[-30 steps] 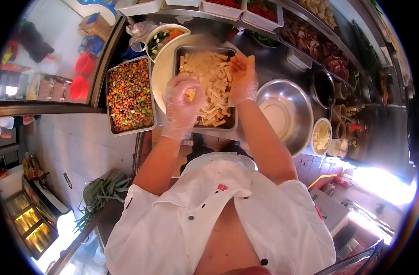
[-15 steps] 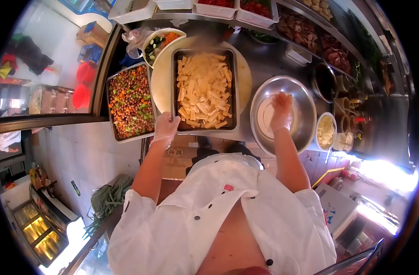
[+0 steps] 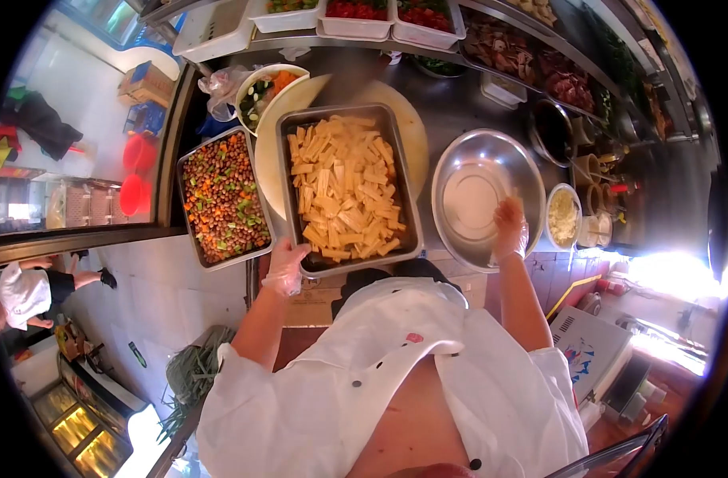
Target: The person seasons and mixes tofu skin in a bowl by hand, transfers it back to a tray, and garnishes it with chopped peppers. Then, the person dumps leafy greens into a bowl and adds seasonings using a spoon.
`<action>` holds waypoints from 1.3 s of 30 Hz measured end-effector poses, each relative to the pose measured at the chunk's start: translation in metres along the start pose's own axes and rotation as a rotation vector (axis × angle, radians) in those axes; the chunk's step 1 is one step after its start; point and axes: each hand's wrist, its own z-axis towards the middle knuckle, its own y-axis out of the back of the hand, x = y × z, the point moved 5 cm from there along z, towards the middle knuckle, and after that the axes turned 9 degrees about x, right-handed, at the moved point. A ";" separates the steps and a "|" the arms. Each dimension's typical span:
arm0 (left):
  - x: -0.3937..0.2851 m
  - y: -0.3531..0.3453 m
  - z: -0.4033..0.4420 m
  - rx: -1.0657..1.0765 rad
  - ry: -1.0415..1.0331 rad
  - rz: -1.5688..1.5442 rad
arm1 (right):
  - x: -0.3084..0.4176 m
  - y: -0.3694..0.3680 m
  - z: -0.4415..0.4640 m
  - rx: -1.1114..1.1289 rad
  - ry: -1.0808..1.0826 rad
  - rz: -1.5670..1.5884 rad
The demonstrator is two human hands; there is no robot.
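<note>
My left hand [image 3: 286, 266], in a clear plastic glove, grips the near left corner of a metal tray [image 3: 412, 213], its thumb on the rim. Cut pale-yellow tofu-skin sticks [image 3: 344, 191] fill the tray, which overlaps a round chopping board [image 3: 416, 139] and reaches toward my body. Also gloved, my right hand [image 3: 509, 229] is over the near right side of a wide steel bowl [image 3: 452, 171]. The fingers look bent but blurred, and I cannot tell whether they hold anything. Steam or haze hangs behind the tray.
Left of the tray stands another tray [image 3: 183, 209] of brown beans or peanuts with carrot and celery. A white bowl [image 3: 240, 99] of vegetables sits behind it. A tub [image 3: 563, 217] of pale chopped food flanks the steel bowl. White food bins [image 3: 356, 27] line the shelf. Another person [image 3: 29, 293] is at far left.
The tofu-skin tray has come closer to my body with my left hand on its corner. My right hand has shifted from the bowl's middle to its near right side.
</note>
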 end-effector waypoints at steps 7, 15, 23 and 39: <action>-0.026 -0.039 -0.038 0.053 -0.005 -0.057 | -0.033 0.009 0.026 0.030 -0.150 -0.201; -0.036 -0.069 -0.030 0.221 -0.081 -0.164 | -0.064 0.029 0.062 0.071 -0.052 -1.216; -0.039 -0.062 -0.025 0.222 -0.104 -0.054 | -0.068 0.026 0.049 0.166 -0.202 -1.336; -0.003 -0.028 0.060 0.011 -0.007 0.092 | -0.043 -0.002 0.050 0.478 -0.502 -1.811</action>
